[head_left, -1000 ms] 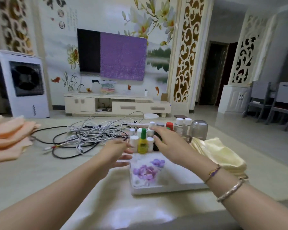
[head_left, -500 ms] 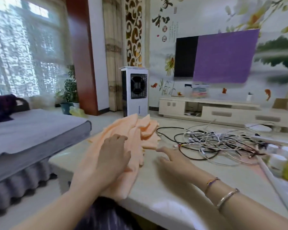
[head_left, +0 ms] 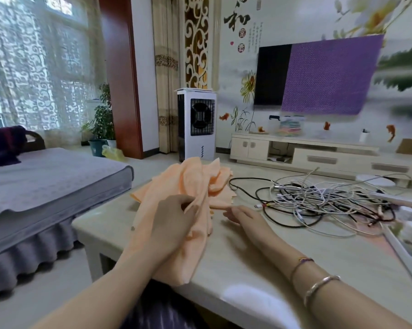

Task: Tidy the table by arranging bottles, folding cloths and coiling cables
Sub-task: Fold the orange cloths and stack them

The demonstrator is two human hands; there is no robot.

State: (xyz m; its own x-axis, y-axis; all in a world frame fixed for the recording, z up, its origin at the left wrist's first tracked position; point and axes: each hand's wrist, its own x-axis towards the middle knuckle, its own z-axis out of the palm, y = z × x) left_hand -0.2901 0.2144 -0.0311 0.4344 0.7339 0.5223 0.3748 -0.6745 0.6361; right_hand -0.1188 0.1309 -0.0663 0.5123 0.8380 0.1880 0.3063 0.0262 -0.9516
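Folding has barely begun: the left hand (head_left: pixel 174 219) pinches a fold of the crumpled orange cloth (head_left: pixel 195 184) at the surface's (head_left: pixel 259 276) left end, the right hand (head_left: pixel 244 216) touches its edge, fingers loosely extended. Beside it, the cables (head_left: pixel 319 200) lie tangled, uncoiled.

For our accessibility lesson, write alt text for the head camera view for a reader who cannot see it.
A person's left hand grips a crumpled orange cloth at the corner of a pale table, while the right hand rests beside it near the cloth's edge. A tangle of black and white cables lies to the right.
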